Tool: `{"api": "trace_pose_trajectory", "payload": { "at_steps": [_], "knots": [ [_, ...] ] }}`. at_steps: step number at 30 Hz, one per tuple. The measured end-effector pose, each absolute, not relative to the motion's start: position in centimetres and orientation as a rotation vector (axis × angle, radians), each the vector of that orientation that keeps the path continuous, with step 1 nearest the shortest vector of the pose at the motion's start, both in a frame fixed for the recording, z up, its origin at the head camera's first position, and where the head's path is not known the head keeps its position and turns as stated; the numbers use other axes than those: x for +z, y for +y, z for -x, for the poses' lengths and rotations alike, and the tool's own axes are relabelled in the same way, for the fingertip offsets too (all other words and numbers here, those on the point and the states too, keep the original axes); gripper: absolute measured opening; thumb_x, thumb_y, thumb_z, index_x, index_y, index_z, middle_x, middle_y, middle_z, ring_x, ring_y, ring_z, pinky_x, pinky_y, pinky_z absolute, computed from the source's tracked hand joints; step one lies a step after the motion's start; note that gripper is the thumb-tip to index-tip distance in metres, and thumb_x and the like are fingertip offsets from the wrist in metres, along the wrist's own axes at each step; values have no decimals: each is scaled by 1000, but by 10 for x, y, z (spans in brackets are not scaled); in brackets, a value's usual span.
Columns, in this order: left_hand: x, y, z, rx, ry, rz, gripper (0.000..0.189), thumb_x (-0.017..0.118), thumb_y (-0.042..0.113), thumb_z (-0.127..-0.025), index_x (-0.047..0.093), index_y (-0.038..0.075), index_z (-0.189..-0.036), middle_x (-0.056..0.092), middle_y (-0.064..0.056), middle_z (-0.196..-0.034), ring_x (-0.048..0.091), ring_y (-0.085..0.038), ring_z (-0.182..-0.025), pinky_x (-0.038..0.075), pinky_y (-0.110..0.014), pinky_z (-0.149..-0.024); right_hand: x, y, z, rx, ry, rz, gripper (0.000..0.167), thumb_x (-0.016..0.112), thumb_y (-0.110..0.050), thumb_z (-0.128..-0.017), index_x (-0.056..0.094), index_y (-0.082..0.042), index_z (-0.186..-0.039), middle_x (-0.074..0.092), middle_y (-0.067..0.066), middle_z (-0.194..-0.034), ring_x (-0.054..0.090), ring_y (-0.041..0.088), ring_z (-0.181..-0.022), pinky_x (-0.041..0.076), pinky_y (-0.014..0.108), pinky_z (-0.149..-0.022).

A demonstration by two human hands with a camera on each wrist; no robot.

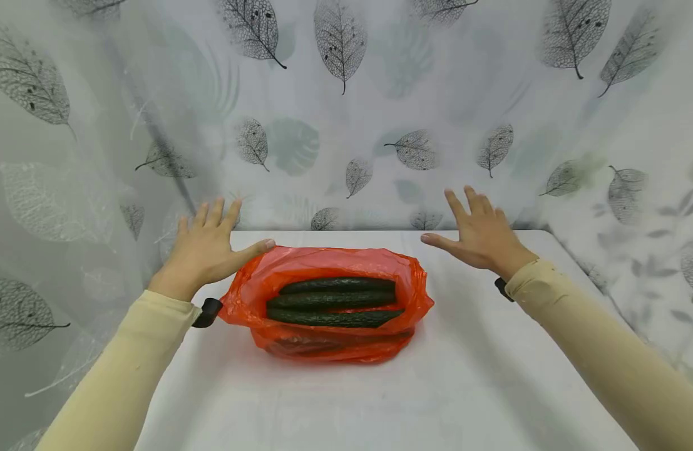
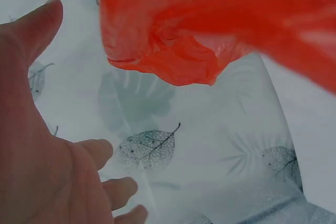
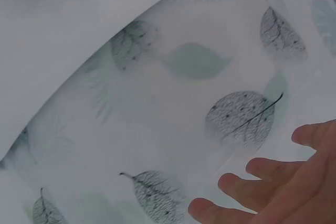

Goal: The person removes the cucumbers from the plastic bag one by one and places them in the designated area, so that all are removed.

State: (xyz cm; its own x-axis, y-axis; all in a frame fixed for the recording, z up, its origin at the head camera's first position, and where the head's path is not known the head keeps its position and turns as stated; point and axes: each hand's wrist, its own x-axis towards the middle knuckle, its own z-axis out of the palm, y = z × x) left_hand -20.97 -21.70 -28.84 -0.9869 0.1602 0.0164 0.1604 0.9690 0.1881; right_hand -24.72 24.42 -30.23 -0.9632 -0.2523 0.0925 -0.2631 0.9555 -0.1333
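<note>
A red plastic bag lies on the white table with its mouth spread wide. Inside it several dark green cucumbers lie side by side. My left hand, fingers spread, hovers by the bag's left end, its thumb overlapping the bag's upper left corner in the head view. In the left wrist view the red bag hangs past the spread thumb and fingers, with a gap between. To the right of the bag, my right hand is held up with spread fingers and holds nothing; the right wrist view shows its fingertips apart from anything.
The white table reaches back to a leaf-patterned curtain, which also runs along the left and right sides. A dark wrist strap sits at the left cuff, and another at the right.
</note>
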Motion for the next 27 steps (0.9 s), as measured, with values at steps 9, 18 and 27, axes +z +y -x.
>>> {"api": "trace_pose_trajectory", "payload": {
  "at_steps": [9, 18, 27],
  "knots": [
    [-298, -227, 187, -626, -3174, 293, 104, 40, 78, -92, -8, 17, -162, -4, -15, -168, 4, -49, -149, 3, -73, -112, -316, 176, 229, 392, -2962, -736, 108, 51, -78, -88, 16, -6, -161, 27, 22, -161, 29, 41, -146, 26, 57, -116],
    [-313, -232, 165, -994, -3159, 251, 102, 46, 72, -95, -16, 24, -159, -1, -10, -168, 11, -44, -150, 15, -69, -114, -338, 129, 218, 639, -2978, -872, 94, 64, -67, -89, 34, -9, -156, 51, 12, -145, 53, 29, -128, 46, 50, -104],
    [-338, -221, 158, -1373, -2961, 166, 108, 68, 58, -91, -3, 19, -163, 17, -13, -166, 28, -49, -144, 29, -65, -111, -364, 105, 215, 914, -3045, -986, 75, 77, -50, -87, 50, -7, -142, 66, 7, -120, 65, 19, -104, 53, 36, -91]
  ]
}}
